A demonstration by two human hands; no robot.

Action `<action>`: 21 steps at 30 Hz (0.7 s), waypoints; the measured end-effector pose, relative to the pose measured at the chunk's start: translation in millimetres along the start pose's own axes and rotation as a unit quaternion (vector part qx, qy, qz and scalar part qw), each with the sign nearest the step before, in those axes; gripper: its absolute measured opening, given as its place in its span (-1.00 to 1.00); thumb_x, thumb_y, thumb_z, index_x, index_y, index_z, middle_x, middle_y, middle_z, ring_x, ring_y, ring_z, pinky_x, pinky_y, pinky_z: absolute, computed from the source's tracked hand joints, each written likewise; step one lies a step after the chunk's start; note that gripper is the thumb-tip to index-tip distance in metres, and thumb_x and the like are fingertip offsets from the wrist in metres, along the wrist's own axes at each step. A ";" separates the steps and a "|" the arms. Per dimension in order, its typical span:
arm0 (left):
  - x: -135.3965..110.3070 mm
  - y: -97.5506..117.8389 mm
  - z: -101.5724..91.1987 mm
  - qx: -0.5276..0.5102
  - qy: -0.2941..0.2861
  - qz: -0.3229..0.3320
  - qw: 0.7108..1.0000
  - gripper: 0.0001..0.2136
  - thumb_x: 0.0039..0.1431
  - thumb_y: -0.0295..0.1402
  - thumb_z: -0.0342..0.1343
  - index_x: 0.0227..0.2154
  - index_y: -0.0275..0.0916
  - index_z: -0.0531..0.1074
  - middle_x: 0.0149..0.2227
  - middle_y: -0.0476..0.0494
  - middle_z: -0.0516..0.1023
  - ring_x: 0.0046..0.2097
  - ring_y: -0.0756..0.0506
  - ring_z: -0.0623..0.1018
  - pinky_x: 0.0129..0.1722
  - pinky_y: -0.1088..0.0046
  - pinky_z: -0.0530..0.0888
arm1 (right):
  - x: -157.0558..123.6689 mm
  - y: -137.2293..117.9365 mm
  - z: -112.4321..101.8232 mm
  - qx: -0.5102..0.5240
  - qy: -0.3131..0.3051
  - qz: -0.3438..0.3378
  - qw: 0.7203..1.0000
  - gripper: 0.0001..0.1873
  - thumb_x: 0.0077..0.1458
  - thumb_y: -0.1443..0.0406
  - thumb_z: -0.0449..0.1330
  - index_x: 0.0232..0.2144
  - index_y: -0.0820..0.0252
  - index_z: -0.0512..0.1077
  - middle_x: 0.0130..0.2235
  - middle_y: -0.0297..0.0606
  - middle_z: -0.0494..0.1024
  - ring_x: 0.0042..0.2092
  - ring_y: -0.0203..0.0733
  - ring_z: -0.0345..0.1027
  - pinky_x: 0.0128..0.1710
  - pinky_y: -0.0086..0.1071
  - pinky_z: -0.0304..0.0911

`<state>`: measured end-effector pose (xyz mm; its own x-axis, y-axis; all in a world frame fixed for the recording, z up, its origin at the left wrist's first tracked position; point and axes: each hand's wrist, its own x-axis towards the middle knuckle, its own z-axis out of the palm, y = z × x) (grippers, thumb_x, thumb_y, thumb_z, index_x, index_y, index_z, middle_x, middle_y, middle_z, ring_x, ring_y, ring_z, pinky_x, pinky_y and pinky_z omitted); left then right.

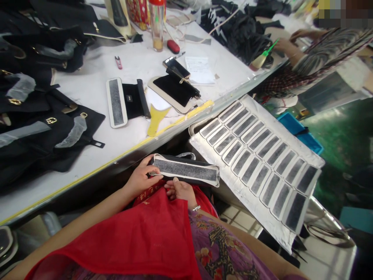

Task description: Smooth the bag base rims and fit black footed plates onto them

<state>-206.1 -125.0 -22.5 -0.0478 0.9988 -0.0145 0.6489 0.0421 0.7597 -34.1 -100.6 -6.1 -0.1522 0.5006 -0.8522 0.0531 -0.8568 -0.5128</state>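
Note:
A black bag [201, 181] lies across my lap with its base turned up. On that base sits a long grey panel [186, 169] with a pale border. My left hand [142, 175] grips the bag's left end, thumb and fingers bent over the panel's edge. Along the near side, my right hand [181, 191] has its thumb against the edge and its other fingers curled; what lies under them is partly hidden. A clear-wrapped handle [186, 155] shows behind the bag.
A board [210, 149] with rows of grey panels stands at right. On the table [87, 163] are black bags [52, 128], a yellow scraper [156, 119], a phone [177, 67] and a plastic bottle [157, 27]. A co-worker's arms [309, 58] show at upper right.

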 end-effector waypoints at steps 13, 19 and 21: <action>-1.8 4.3 -1.2 0.009 -0.001 -0.010 1.000 -0.87 0.02 -0.32 0.02 -0.57 -0.22 0.30 0.14 -0.25 0.22 0.18 -0.18 0.26 0.05 0.31 0.33 | 12.1 7.9 28.7 -0.012 -0.063 0.015 0.998 -0.57 0.13 0.08 0.08 -0.46 0.37 0.48 -0.43 -0.10 0.58 -0.62 -0.40 0.33 -0.69 -0.59 0.13; 0.7 9.0 -4.1 0.017 -0.003 -0.009 1.000 -0.86 0.01 -0.35 0.00 -0.60 -0.23 0.29 0.11 -0.26 0.25 0.15 -0.19 0.30 0.04 0.29 0.34 | 8.8 4.1 38.1 0.009 -0.076 0.032 0.997 -0.59 0.22 0.19 -0.01 -0.51 0.34 0.44 -0.50 -0.19 0.56 -0.66 -0.41 0.30 -0.71 -0.58 0.14; 0.2 12.7 -3.0 0.020 -0.006 -0.009 1.000 -0.86 0.00 -0.35 0.01 -0.61 -0.23 0.30 0.11 -0.25 0.25 0.12 -0.19 0.33 0.01 0.28 0.37 | 4.7 1.6 31.9 0.019 -0.090 0.049 0.995 -0.58 0.24 0.22 -0.05 -0.51 0.35 0.43 -0.52 -0.18 0.56 -0.66 -0.40 0.30 -0.71 -0.57 0.13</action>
<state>-200.2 -124.3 -10.9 -0.0513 0.9980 -0.0364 0.6779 0.0616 0.7326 -66.3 -103.6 -7.6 -0.3230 0.3878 -0.8633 0.0388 -0.9060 -0.4215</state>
